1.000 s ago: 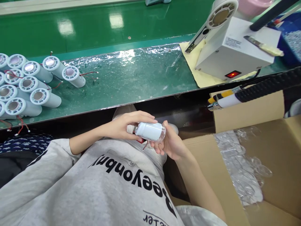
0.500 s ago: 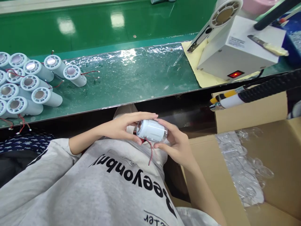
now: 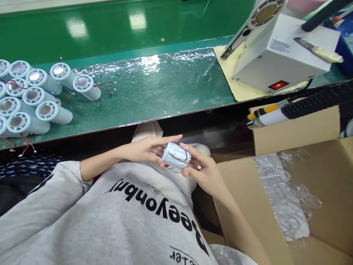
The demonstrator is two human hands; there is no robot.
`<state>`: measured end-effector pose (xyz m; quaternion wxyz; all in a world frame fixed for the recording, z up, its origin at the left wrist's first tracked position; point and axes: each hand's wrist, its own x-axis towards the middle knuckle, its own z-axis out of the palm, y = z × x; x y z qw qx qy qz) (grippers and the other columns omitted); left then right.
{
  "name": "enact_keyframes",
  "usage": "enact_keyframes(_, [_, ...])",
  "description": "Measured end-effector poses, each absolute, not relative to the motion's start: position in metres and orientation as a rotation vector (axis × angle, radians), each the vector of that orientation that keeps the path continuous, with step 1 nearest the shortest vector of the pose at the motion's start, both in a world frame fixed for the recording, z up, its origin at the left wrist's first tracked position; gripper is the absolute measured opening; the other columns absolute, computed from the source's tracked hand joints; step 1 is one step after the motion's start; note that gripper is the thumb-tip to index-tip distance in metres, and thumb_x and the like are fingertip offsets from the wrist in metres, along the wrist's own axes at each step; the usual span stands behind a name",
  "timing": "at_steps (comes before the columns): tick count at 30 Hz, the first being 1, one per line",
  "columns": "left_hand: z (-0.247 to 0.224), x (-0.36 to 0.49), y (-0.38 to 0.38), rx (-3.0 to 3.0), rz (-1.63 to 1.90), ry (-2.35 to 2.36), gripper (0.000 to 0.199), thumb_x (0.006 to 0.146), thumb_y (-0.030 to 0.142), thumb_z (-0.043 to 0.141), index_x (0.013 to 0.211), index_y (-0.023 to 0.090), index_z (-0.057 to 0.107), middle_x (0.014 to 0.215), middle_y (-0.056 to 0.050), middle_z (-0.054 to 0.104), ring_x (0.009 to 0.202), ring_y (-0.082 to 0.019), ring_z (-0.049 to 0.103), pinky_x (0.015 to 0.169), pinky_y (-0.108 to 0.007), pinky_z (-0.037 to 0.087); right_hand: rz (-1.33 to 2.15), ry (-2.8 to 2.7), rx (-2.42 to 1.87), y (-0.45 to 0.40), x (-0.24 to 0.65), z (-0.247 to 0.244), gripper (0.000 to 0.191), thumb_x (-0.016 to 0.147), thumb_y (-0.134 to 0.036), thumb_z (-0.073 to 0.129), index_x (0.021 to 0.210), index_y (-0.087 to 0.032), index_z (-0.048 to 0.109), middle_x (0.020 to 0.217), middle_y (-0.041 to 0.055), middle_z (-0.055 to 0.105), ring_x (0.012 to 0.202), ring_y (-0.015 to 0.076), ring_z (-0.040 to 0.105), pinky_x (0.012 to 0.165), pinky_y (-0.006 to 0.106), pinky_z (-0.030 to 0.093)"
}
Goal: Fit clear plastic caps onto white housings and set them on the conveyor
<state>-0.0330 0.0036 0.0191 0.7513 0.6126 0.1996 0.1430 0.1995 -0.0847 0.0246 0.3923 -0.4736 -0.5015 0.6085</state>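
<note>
A light blue cylinder [image 3: 173, 154] with thin red and black wires along its side is held between my two hands over my lap. My left hand [image 3: 145, 149] grips its left end with thumb and fingers. The right end lies in the fingers of my right hand [image 3: 205, 165], where a small white connector [image 3: 199, 167] shows at the palm. Parts of both ends are covered by my fingers. Whether a clear sleeve surrounds the cylinder, I cannot tell.
Several similar light blue cylinders [image 3: 53, 112] stand at the left of the green bench [image 3: 154, 88]. A white box-shaped device [image 3: 286, 55] with a lit red switch sits at right. Below it are a black ribbed hose [image 3: 317, 99] and an open carton [image 3: 248, 206] with clear plastic pieces [image 3: 286, 198].
The cylinder has turned in my hands: its wires, which hung down loose, now lie across its side toward my right hand. Both hands still hold it.
</note>
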Motion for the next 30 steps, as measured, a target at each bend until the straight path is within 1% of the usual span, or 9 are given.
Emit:
enact_keyframes(4, [0.018,-0.03,0.004,1.313,0.317,0.389,0.092,0.078,0.02,0.081,0.156,0.036,0.037,0.15,-0.011,0.057,0.119,-0.025,0.068,0.097,-0.038,0.057,1.504,-1.317,-1.238,-0.086,0.2,0.029,0.066,0.076,-0.063,0.081,0.132,-0.03,0.067,0.131,0.0096,0.07,0.112,0.0307,0.072,0.088,0.042,0.064])
enact_keyframes(8, [0.026,-0.028,0.007,1.362,0.355,0.397,0.087,0.075,0.023,0.084,0.152,0.034,0.046,0.155,-0.011,0.052,0.131,-0.028,0.061,0.104,-0.04,0.053,1.471,-1.321,-1.256,-0.087,0.2,0.032,0.068,0.075,-0.067,0.079,0.13,-0.029,0.066,0.136,0.0109,0.067,0.115,0.0312,0.07,0.089,0.041,0.064])
enact_keyframes(13, [0.029,-0.029,0.006,1.337,0.358,0.4,0.07,0.074,0.026,0.085,0.14,0.029,0.061,0.147,-0.013,0.058,0.13,-0.029,0.061,0.103,-0.041,0.054,1.434,-1.372,-1.201,-0.09,0.201,0.028,0.073,0.08,-0.062,0.077,0.143,-0.033,0.054,0.14,0.0116,0.062,0.106,0.0272,0.073,0.084,0.039,0.066])
enact_keyframes(16, [0.024,-0.031,0.003,1.253,0.403,0.411,0.062,0.081,0.033,0.08,0.139,0.028,0.06,0.145,-0.013,0.058,0.125,-0.026,0.064,0.101,-0.04,0.054,1.212,-1.56,-1.166,-0.091,0.201,0.026,0.069,0.082,-0.052,0.081,0.143,-0.034,0.053,0.15,0.0111,0.052,0.124,0.0301,0.064,0.091,0.042,0.064])
enact_keyframes(18, [0.02,-0.032,0.002,1.242,0.423,0.442,0.06,0.084,0.039,0.078,0.139,0.026,0.06,0.142,-0.014,0.06,0.12,-0.025,0.065,0.098,-0.038,0.055,1.104,-1.642,-1.156,-0.09,0.201,0.026,0.057,0.085,-0.043,0.08,0.137,-0.032,0.058,0.144,0.01,0.058,0.129,0.0303,0.06,0.095,0.043,0.062])
enact_keyframes(22, [0.02,-0.037,0.004,1.291,0.355,0.483,0.068,0.088,0.048,0.071,0.149,0.026,0.049,0.142,-0.016,0.06,0.114,-0.026,0.068,0.092,-0.039,0.057,1.22,-1.532,-1.236,-0.087,0.199,0.027,0.055,0.083,-0.046,0.082,0.13,-0.027,0.061,0.131,0.0105,0.066,0.109,0.0281,0.07,0.088,0.041,0.064])
enact_keyframes(26, [0.028,-0.042,0.009,1.543,0.4,0.429,0.086,0.075,0.035,0.086,0.152,0.032,0.047,0.158,-0.011,0.047,0.143,-0.03,0.049,0.115,-0.045,0.044,1.407,-1.341,-1.242,-0.086,0.197,0.026,0.059,0.08,-0.051,0.083,0.129,-0.028,0.059,0.128,0.0097,0.066,0.092,0.023,0.073,0.078,0.036,0.065])
enact_keyframes(28, [0.032,-0.042,0.01,1.634,0.432,0.411,0.085,0.072,0.029,0.088,0.149,0.034,0.051,0.161,-0.009,0.043,0.15,-0.031,0.04,0.117,-0.045,0.043,1.482,-1.269,-1.228,-0.086,0.197,0.025,0.059,0.081,-0.055,0.08,0.129,-0.028,0.057,0.125,0.0092,0.066,0.083,0.02,0.072,0.071,0.034,0.065])
enact_keyframes(30, [0.036,-0.041,0.008,1.646,0.455,0.426,0.076,0.074,0.029,0.086,0.144,0.034,0.057,0.16,-0.009,0.045,0.148,-0.031,0.042,0.111,-0.043,0.049,1.526,-1.253,-1.24,-0.086,0.197,0.025,0.06,0.084,-0.062,0.074,0.129,-0.027,0.056,0.12,0.0096,0.067,0.079,0.0196,0.071,0.066,0.033,0.064])
